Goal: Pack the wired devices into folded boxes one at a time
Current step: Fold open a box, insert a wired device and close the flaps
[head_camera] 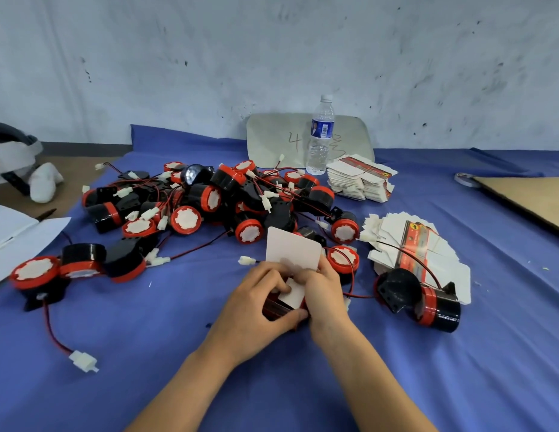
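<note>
- Dead centre of the frame sits the small red-and-black cardboard box [279,308], its white top flap [293,249] standing upright.
- The left hand [256,302] has its grip curled round the box body, thumb on the near edge. The right hand [325,291] pinches a small white side flap.
- My call: fold the side flaps in first, keep the cable clear, then bring the tall flap down and tuck it squarely.
- The hands cover the opening, so I cannot tell if a device is inside.
- A thin red-and-black wire [362,296] trails right from under the right hand; its owner is unclear.
- Beyond, on the blue-clothed table [85,400]: a heap of round black-and-red wired devices [211,198] above centre, and fanned flat white box blanks [396,226] at right, print too blurred to read.
</note>
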A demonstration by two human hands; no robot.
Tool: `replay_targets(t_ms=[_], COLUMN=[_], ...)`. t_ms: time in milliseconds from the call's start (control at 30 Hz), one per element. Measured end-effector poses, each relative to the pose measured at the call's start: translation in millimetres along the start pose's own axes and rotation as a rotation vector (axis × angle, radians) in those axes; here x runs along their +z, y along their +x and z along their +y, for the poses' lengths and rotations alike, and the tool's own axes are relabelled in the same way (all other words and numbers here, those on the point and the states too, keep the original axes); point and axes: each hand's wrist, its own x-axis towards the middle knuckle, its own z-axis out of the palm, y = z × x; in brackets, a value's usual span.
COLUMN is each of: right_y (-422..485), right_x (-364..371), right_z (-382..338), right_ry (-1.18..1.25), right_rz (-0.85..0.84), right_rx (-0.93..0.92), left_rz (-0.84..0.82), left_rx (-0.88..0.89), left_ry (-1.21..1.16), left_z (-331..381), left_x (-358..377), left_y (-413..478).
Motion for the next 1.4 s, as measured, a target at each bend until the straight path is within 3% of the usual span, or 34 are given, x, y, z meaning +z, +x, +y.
replay_targets(t_ms=[167,400,733,900,1033,1100,1400], right_y=[-0.8,-3.7,2.5,0.0,-9.9,-12.2,-0.8], right_x=[11.3,4.6,7.9,6.6,2.0,1.4,-5.8], right_z=[0.9,7.3,9.3,7.6,-6.8,-11.8,-9.8], right_ry=[0.033,-0.069,-0.008,-0.129,-0.377,-0.379,-0.498], right_rz=[0.061,0.051,0.100,-0.004,-0.203,-0.295,-0.205], right_rx=[-0.093,-0.133,-0.164,-0.223,-0.579,-0.607,-0.605], left_rz=[-0.007,0.006,-0.023,-0.027,-0.019,-0.004,0.130], left_rx=[0.025,0.038,0.026,0.038,0.022,-0.003,0.084], left_ry=[-0.010,-0.021,-0.024,-0.004,0.024,0.034,0.297], left_z=[-1.7,-4.3,-5.4,-5.7,-6.1,-8.4,-6.6], left_x=[-2.0,-0.7,0.9,-0.8,-2.5,-3.4,-3.2], left_y=[-0.2,-0.8,-0.4,-0.6,0.3,0.2,1.7])
